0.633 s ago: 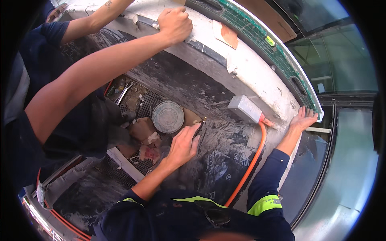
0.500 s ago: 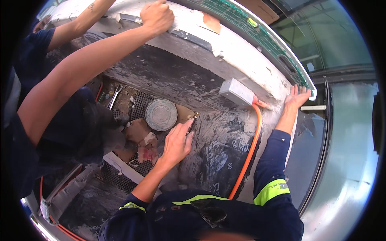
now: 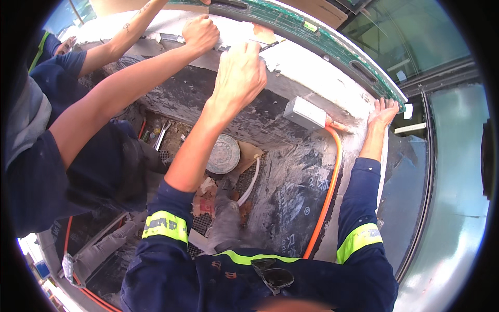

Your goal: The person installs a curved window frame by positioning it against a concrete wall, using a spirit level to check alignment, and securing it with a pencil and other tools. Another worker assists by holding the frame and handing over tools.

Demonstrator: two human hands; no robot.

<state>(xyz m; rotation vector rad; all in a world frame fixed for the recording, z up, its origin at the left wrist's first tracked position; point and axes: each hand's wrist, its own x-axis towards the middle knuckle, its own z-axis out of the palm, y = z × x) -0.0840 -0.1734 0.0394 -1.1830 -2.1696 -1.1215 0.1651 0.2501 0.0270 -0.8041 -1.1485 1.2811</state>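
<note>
My left hand (image 3: pixel 240 75) is closed around a thin dark pencil-like stick (image 3: pixel 271 44), its pale tip pointing right above the white ledge (image 3: pixel 322 78). Along the far side of that ledge lies a long green spirit level (image 3: pixel 338 49) with a yellow-green vial. My right hand (image 3: pixel 383 112) is at the level's right end, fingers stretched out and apart, their tips against it. A co-worker's fist (image 3: pixel 200 33) rests on the ledge just left of my left hand. Another co-worker's arm (image 3: pixel 130 31) reaches toward the level's left part.
A grey rectangular box (image 3: pixel 305 113) juts from the wall below the ledge, with an orange conduit (image 3: pixel 328 192) running down from it. On the debris-strewn floor stands a round lidded bucket (image 3: pixel 223 154). Glass panels (image 3: pixel 457 156) line the right side. A co-worker's body (image 3: pixel 104 166) fills the left.
My left hand has risen from low by the wall to the ledge, bringing the stick with it. My right hand stays at the level's end. The camera view has shifted slightly.
</note>
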